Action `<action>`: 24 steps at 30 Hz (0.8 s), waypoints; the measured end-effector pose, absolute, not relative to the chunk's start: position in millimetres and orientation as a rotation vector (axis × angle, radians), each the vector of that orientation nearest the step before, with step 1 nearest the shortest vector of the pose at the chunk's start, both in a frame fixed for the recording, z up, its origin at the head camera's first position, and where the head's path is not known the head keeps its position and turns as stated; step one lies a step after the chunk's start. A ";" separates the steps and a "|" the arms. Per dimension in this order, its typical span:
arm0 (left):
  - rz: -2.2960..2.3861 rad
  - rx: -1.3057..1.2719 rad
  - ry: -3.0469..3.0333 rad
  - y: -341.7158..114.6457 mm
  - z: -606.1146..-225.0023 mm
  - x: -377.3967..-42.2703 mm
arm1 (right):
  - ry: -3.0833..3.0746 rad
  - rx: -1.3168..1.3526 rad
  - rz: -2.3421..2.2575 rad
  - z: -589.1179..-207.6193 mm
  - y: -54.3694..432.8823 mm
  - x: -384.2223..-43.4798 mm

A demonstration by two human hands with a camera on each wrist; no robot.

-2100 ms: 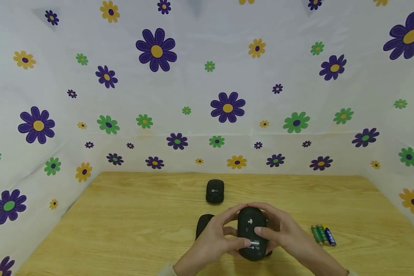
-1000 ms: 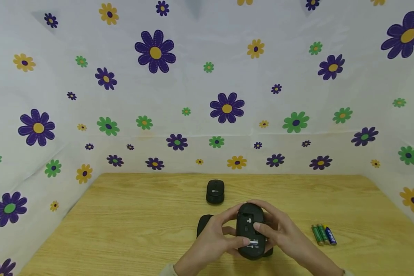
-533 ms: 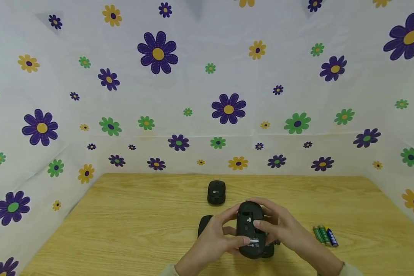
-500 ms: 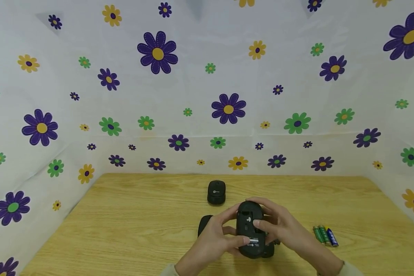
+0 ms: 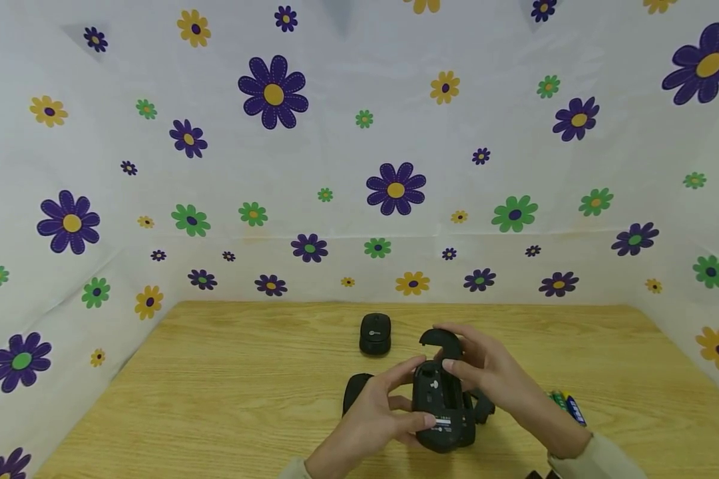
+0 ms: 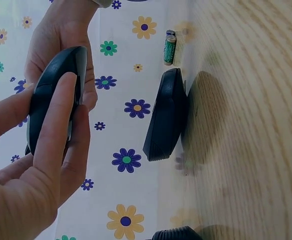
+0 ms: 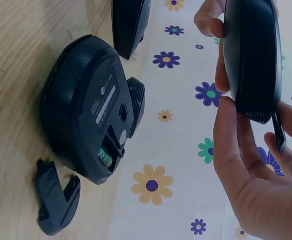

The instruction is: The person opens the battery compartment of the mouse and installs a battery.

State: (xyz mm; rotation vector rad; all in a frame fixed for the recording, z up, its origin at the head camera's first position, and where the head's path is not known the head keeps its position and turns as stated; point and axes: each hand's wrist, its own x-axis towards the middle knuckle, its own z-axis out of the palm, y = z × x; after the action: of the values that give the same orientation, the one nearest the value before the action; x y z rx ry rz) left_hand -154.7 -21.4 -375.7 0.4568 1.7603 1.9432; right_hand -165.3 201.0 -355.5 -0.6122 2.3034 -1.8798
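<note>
A black computer mouse [image 5: 434, 406] is held up with its underside facing me, its battery slot uncovered. My left hand [image 5: 383, 412] grips it by the sides, thumb on the label. Just off its far end, my right hand [image 5: 494, 369] pinches the curved black battery cover [image 5: 449, 342] between thumb and fingers. The right wrist view shows the cover as a thin edge [image 7: 279, 131] beside the held mouse [image 7: 253, 60]. Below on the table lies another mouse [image 7: 85, 105], underside up, a green battery [image 7: 104, 156] in its slot. Its loose cover [image 7: 58, 200] lies beside it.
One black mouse [image 5: 375, 334] stands at the back of the wooden table [image 5: 228, 386]. Another mouse [image 5: 355, 391] is partly hidden behind my left hand. Green batteries [image 5: 559, 399] and a blue battery [image 5: 575, 410] lie at right, partly covered by my right forearm. Flowered cloth surrounds the table.
The battery cover first slid a little on the mouse, then came off; my right hand has moved it up and away. My left hand keeps its grip on the mouse.
</note>
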 end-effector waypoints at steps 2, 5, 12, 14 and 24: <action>1.946 0.452 1.757 -21.8 -376.0 -154.8 | 2.327 -0.604 -1.879 -353.7 200.4 -165.9; 1.952 0.445 1.755 -22.4 -376.4 -154.9 | 2.377 -0.584 -1.867 -350.3 199.1 -166.5; 1.977 0.444 1.734 -24.3 -376.7 -155.7 | 2.442 -0.452 -1.888 -341.5 197.7 -168.9; 1.988 0.445 1.724 -25.0 -376.8 -156.4 | 2.428 -0.430 -1.925 -340.2 198.7 -170.6; 2.004 0.451 1.728 -25.9 -375.5 -156.5 | 2.413 -0.359 -1.964 -339.8 211.4 -182.5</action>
State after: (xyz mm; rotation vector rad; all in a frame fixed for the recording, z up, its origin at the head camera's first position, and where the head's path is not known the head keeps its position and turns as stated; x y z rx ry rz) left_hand -156.5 -25.9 -375.5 0.4514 1.7281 2.0035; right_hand -182.5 211.4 -339.8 -0.3589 2.4132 -1.9642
